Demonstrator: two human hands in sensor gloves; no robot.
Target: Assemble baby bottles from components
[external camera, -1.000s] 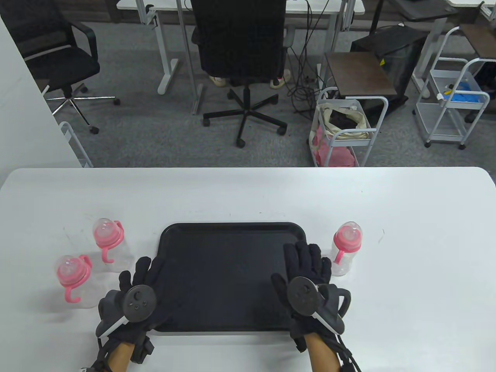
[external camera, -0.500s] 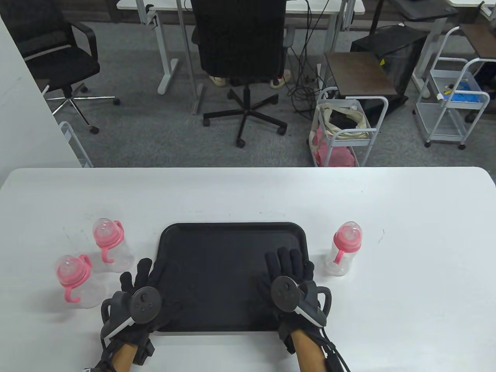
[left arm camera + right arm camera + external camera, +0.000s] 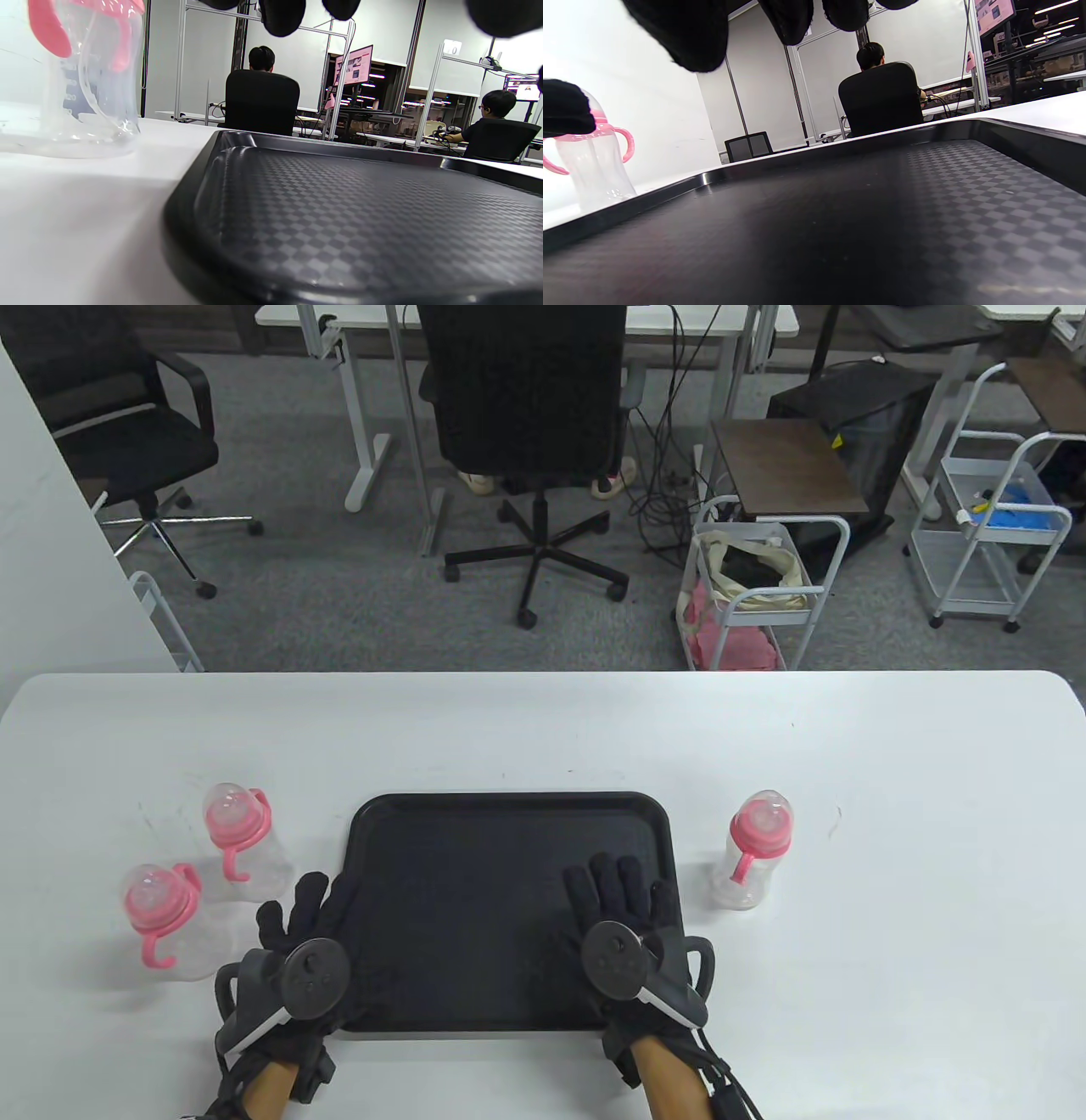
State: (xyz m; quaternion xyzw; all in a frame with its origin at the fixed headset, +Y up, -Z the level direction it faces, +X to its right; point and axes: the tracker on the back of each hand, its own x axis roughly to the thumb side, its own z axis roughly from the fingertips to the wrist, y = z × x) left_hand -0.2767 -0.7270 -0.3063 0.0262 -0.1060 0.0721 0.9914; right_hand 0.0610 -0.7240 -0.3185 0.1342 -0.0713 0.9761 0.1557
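We have three baby bottles standing upright on the tabletop (image 3: 543, 729), all with pink collars and clear caps fitted, so we judge the assembly done: two sit left of the black tray (image 3: 509, 814), the far-left bottle (image 3: 237, 836) and the near-left bottle (image 3: 161, 920), and the right bottle (image 3: 759, 848) stands just beside the tray's right rim. Our left hand (image 3: 297, 942) lies over the tray's near-left corner and our right hand (image 3: 628, 925) over its near-right part, both spread flat and holding nothing, which reads as a resting pose. The table view shows the whole layout; the right wrist view shows fingertips (image 3: 683, 34) hanging above the bare tray surface, and the left wrist view shows a bottle close by.
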